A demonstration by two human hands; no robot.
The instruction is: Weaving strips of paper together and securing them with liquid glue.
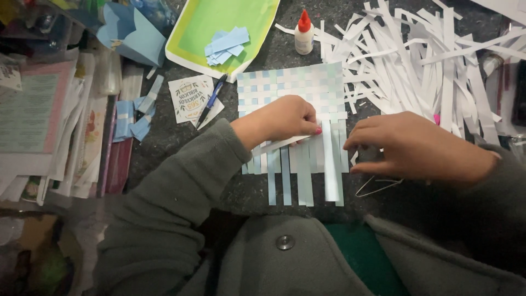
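Paper strips, pale blue and white, are making up the woven mat (290, 87) lying mid-table in front of us on the dark tabletop (175, 137), w/ loose strip ends hanging toward us below the woven part. We're pressing our left hand (282, 120) down on the mat's lower edge, fingers curled together, and it's pinning a white strip (276, 146) that's running crosswise under the knuckles. Our right hand (408, 147) is sitting just right of the mat, fingers bent and close together, tips near the rightmost hanging strips; whether it's pinching anything, we can't tell. Behind it, a big heap of white paper strips (427, 66) is spreading across the right side. A small glue bottle (303, 34) w/ red cap is standing upright just beyond the mat. To its left, a green tray (219, 16) is holding a few blue paper scraps (226, 46). A pen (211, 101) is lying on a printed card, left of the mat.
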